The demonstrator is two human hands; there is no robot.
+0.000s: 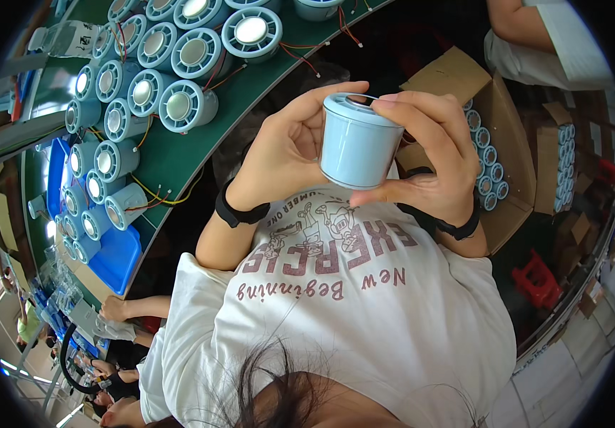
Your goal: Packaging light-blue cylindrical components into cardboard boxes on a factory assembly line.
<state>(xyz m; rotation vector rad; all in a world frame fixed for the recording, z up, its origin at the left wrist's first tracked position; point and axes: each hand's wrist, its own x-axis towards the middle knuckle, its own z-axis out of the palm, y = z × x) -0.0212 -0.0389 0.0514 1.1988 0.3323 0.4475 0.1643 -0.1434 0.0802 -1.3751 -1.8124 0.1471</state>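
Fingers point(422, 118) of both hands are closed around one light-blue, cup-shaped housing point(359, 146), located towards 1 o'clock of centre, in front of the wearer's chest. Left hand point(279, 146) bears on the housing's 9 o'clock side, with its index finger passing behind the top rim. Right hand point(444, 150) grips from the 3 o'clock side: fingertips on the top rim, thumb at the lower edge. Housing is held clear of the desk, near upright, slotted end up, with a dark area visible within the rim. A black band is worn on each wrist.

Green desk point(193, 143) extends from 9 to 12 o'clock and carries many similar housings point(179, 107), most showing silvery discs. Red, yellow and dark wires point(304, 48) trail from several, some over the desk edge. Blue tray point(128, 258) noted between 8 and 9 o'clock.

Open cardboard box point(516, 135) at 2 o'clock contains blue pieces in rows. Red plastic stool point(536, 280) observed near 4 o'clock. Another person's hand point(113, 308) appears at 8 o'clock; its contact cannot be determined.
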